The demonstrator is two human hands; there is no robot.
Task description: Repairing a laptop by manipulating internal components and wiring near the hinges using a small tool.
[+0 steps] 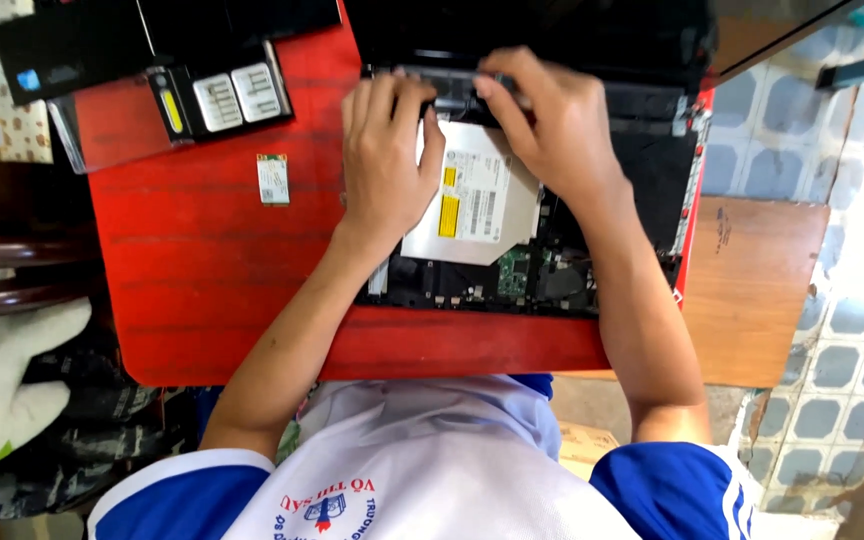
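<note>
Red table carrying opened black laptop chassis, silver optical drive inside. Left hand flat on drive; right hand fingers pinching slim black strip above drive. Probably mid-disassembly; careful lifting next.

Head view, near, perhaps straight down.

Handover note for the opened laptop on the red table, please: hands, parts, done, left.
Left hand: flat on the silver optical drive, fingertips at the laptop's far edge.
Right hand: fingers pinching a dark strip at that edge.
Done: bottom cover off, board exposed; a small green card and a black battery pack lie on the red table.
Left: drive sits in its bay.
</note>
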